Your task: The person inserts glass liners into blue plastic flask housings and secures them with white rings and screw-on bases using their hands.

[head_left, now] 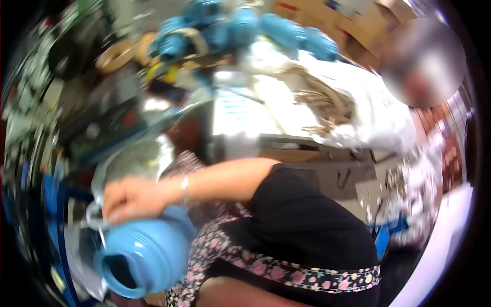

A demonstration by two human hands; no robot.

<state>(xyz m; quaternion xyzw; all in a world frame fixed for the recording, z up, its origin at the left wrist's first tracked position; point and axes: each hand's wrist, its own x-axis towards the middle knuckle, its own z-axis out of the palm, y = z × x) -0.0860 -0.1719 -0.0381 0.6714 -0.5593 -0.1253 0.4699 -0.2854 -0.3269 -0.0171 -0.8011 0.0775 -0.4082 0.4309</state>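
Observation:
My right hand (134, 198) reaches across from the right, with its forearm bare below a black sleeve. Its fingers are curled downward, just above a blue plastic jug-shaped vessel (148, 250) that lies tilted with its open mouth facing the lower left. A pale loop (93, 215) shows beside the fingertips; blur hides what they grip. Behind the hand is a clear plastic bag (138, 158). My left hand does not show; a patch of skin at the bottom edge, under the sleeve's floral trim, cannot be told apart further.
Several blue vessels (245, 25) like this one stand and lie at the back of the worktable. A roll of tan tape (115, 56) is at the back left. White sacking (378, 112) with brown strips covers the right side. Cardboard boxes (312, 15) and a person (424, 61) are beyond.

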